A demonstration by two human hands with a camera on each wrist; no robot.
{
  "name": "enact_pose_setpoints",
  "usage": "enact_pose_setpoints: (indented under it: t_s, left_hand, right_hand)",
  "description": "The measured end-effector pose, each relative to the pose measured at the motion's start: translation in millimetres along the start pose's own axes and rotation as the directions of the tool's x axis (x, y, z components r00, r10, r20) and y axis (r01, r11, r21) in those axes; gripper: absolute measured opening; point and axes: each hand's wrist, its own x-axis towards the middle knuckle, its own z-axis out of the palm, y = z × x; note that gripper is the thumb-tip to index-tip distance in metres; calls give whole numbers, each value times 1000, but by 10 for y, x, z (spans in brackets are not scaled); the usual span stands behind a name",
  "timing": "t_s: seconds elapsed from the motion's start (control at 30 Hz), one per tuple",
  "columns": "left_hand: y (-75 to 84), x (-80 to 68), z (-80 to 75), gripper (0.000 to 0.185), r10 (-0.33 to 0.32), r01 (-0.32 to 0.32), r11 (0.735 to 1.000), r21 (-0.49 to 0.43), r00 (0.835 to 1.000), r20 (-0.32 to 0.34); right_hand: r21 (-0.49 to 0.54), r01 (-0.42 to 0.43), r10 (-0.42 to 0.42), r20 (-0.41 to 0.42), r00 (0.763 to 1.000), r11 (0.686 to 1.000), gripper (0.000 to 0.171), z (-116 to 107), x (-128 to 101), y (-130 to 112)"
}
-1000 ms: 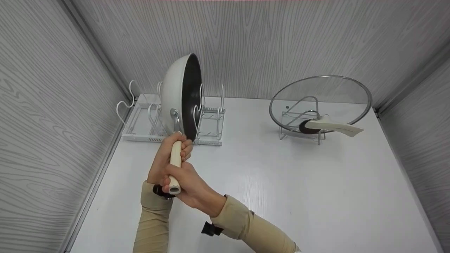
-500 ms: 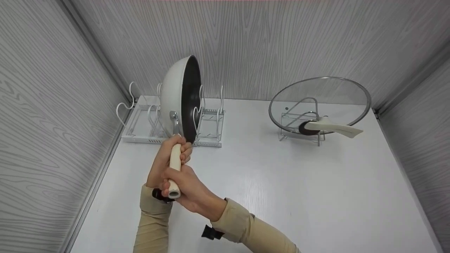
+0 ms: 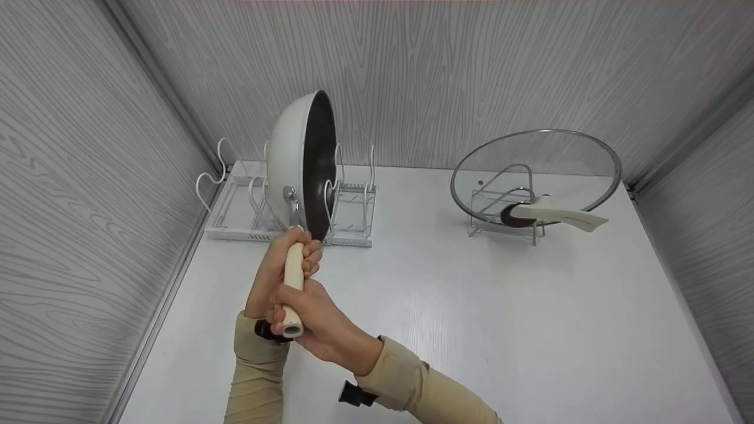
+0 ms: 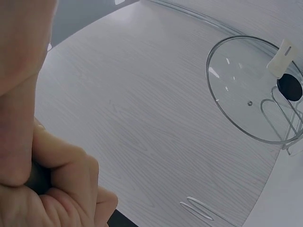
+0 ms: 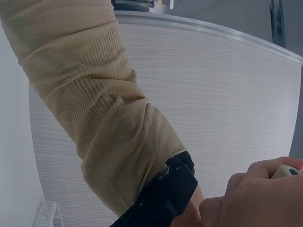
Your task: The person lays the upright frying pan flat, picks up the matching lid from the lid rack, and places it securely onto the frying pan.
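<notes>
1. The left hand [image 3: 277,271] is curled around the upper part of the cream-coloured handle [image 3: 293,274] of a white frying pan with a dark inside [image 3: 303,162], close to where the handle meets the pan.
2. The right hand [image 3: 318,321] is wrapped around the lower end of the same handle, just below the left hand and touching it.
3. The pan is held on its edge, nearly upright, in the air above the back left part of the white table [image 3: 471,324]. Its dark inside faces to the right.
4. Behind the pan, a white wire rack with upright dividers [image 3: 353,200] stands near the back left corner of the table. I cannot tell if the pan touches the rack.
5. Near the back right corner, a round glass lid with a cream handle [image 3: 536,176] leans tilted on a small metal wire stand [image 3: 500,203].
6. Both arms wear beige ribbed sleeves [image 5: 104,118].
</notes>
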Motion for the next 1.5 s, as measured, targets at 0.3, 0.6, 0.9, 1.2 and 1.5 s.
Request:
enact_pose_setpoints:
  t_s: [0.3, 0.6, 0.9, 1.2, 1.5]
  left_hand:
    - [16, -67, 79, 31, 16, -16, 1000, -5, 1000, -25]
    - [-8, -104, 83, 22, 58, -59, 998, -19, 998, -19]
    - [2, -196, 187, 24, 104, -104, 994, -27, 994, 10]
    - [-15, -243, 253, 19, 130, -128, 991, -45, 991, 27]
    - [-8, -288, 283, 13, 154, -153, 988, -17, 988, 27]
  right_hand:
    - [-4, 1, -1, 9, 1000, 1000, 22, 55, -64, -11]
    - [-6, 3, -3, 31, 1000, 1000, 17, 115, -160, -29]
    - [-55, 27, -24, 59, 998, 998, 11, 151, -248, -34]
    - [-79, 50, -40, 123, 992, 996, 8, 116, -330, -26]
    - [-83, 51, -38, 150, 988, 995, 11, 154, -376, -31]
